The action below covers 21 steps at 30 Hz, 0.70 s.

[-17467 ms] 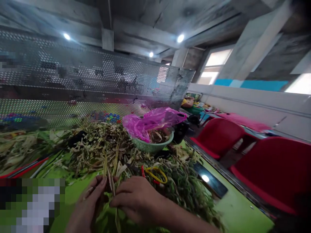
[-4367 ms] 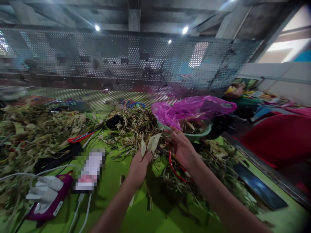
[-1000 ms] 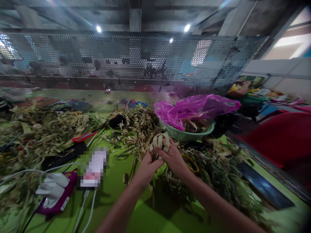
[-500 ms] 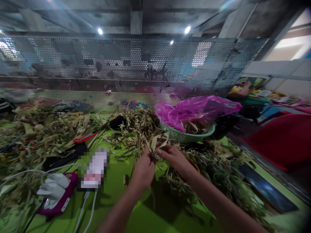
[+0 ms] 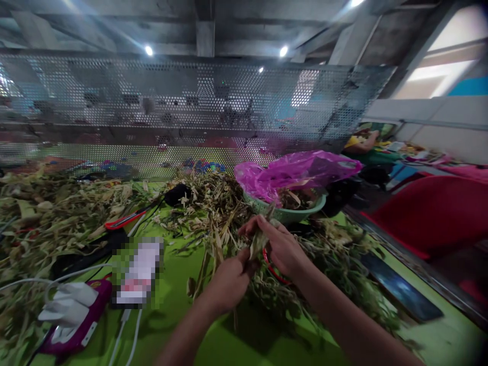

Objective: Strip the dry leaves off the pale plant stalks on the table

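A pale dried leaf (image 5: 258, 243) is held between my two hands above the green table (image 5: 175, 284). My left hand (image 5: 232, 277) pinches its lower end, fingers closed. My right hand (image 5: 280, 245) grips the upper part between thumb and fingers. Under and beside my right hand lie a red ring-shaped edge (image 5: 271, 268) and a heap of greener plant stems (image 5: 335, 274). Just beyond my hands, a light green basket (image 5: 292, 216) holds dried plant pieces and a pink plastic bag (image 5: 301, 170).
Dried leaves (image 5: 49, 208) cover the left side. Nearby are a red cutter (image 5: 125, 220), a phone (image 5: 139, 272) with cables and a purple power strip (image 5: 82, 325). A dark phone (image 5: 402, 287) lies right, near a red chair (image 5: 430, 213). A perforated metal screen (image 5: 171, 112) stands behind.
My hands have turned the leaf more upright and its spread tips are now gathered. My left hand has moved slightly lower. The whole view has shifted, so objects appear farther left.
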Motion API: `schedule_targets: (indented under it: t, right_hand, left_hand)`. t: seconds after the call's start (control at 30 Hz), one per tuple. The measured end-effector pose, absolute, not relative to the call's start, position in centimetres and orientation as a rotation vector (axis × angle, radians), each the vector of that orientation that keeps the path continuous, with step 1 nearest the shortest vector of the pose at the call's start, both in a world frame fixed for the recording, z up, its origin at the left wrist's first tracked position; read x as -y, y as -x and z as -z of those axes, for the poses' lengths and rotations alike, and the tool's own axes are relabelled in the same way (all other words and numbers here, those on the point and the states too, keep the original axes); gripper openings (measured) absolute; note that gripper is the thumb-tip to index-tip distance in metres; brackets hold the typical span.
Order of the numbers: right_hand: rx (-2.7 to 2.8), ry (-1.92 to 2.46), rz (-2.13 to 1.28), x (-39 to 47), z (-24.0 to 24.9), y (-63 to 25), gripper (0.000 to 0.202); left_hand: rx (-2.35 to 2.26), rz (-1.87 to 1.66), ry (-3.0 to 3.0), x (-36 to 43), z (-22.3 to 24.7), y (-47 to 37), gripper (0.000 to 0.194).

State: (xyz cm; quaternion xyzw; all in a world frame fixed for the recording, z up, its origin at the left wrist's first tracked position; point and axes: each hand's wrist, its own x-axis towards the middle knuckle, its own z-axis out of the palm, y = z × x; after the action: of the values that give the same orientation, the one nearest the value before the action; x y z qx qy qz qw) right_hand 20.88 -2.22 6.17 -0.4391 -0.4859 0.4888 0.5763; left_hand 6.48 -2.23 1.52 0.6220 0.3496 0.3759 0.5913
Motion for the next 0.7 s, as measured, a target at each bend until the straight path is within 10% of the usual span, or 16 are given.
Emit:
schedule_targets:
  t: [0.17, 0.7]
  right_hand:
    - [1.511, 1.133, -1.03, 3.0, -6.4, -19.9, 0.036]
    - [1.383, 1.213, -1.159, 2.5, -5.5, -20.4, 0.051]
  left_hand:
    - [-0.51, -0.776, -1.252, 2.2, -2.1, -6.8, 0.049]
    - [-0.656, -0.765, -1.071, 2.2, -2.1, -7.1, 0.036]
